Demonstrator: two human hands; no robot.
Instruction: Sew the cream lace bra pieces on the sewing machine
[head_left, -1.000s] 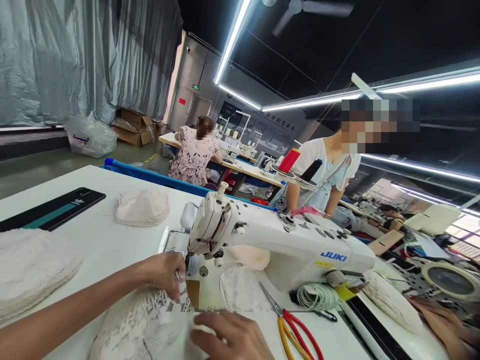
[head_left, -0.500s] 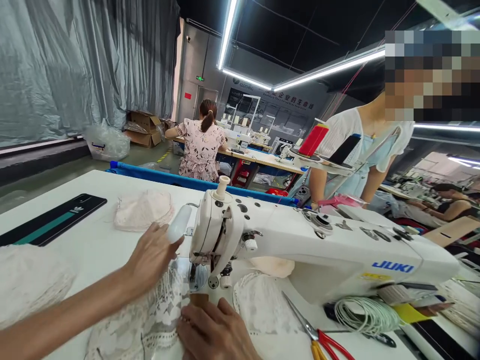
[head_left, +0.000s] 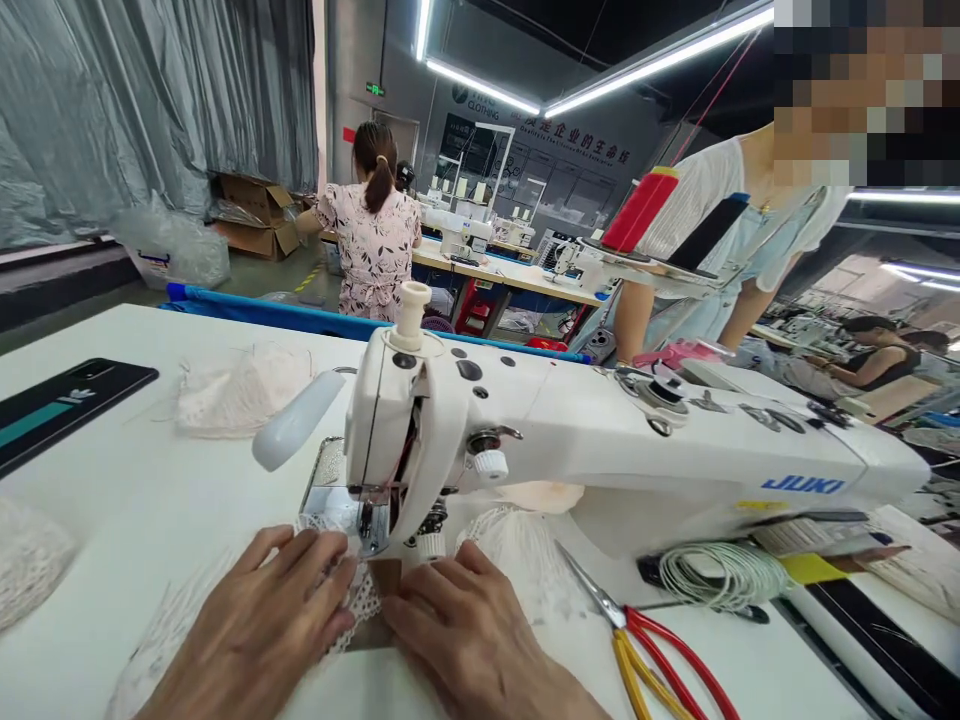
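White lace fabric lies at the needle area of a white sewing machine. My left hand presses on the lace left of the presser foot, its fingers bent and drawn together over the edge. Just right of it, my right hand rests with curled fingers at the lace's edge, beside a small brown piece in front of the foot. What its fingertips grip is hidden. More lace lies under the machine arm. The pale lever handle sticks out left of the machine head.
Red-and-yellow-handled scissors lie right of my right hand. A coiled pale cord is farther right. A dark phone and a lace piece lie at left. A person stands behind the thread spools; others sit beyond.
My left hand has left the lever handle and come down onto the lace by the needle. My right hand stays near the foot. The view has shifted.
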